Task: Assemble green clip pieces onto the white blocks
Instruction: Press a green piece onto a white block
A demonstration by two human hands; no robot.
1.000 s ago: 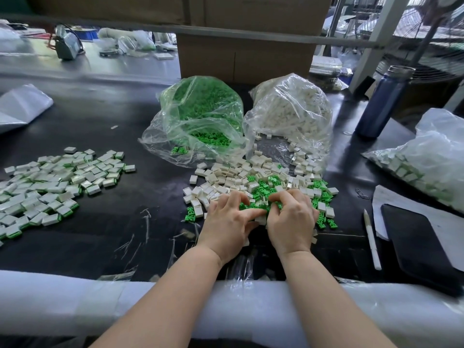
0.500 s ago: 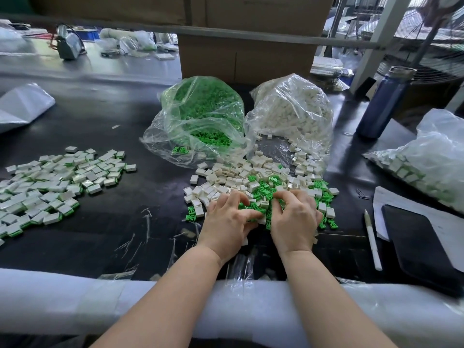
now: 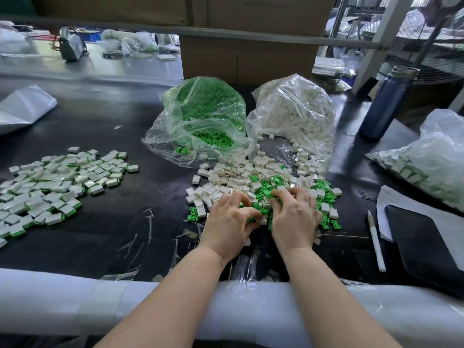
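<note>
Both hands work side by side, nearly touching, over the mixed pile in the middle of the black table [image 3: 105, 126]. Left hand [image 3: 229, 222] has fingers curled down, thumb & fingertips pinching in among the green clips [image 3: 266, 189]; which piece it holds can't be told, fingers cover it. Right hand [image 3: 295, 218] likewise curled, fingertips dug into the clips, held piece hidden.

Loose white blocks [image 3: 233, 174] lie just beyond & left of the hands, mixed w/ the clips. Behind them 2 clear bags: green clip bag [image 3: 203, 116] on the left, white block bag [image 3: 293, 114] touching it on the right, both spilling open toward the pile.

Finished pieces [image 3: 50, 184], white w/ green edge, spread well apart on the far left. Right side: pen [image 3: 375, 241] beside a black tablet [image 3: 424, 244], another bag of pieces [image 3: 426, 159], blue bottle [image 3: 386, 101] upright behind. White foam edge [image 3: 62, 295] under the forearms.
</note>
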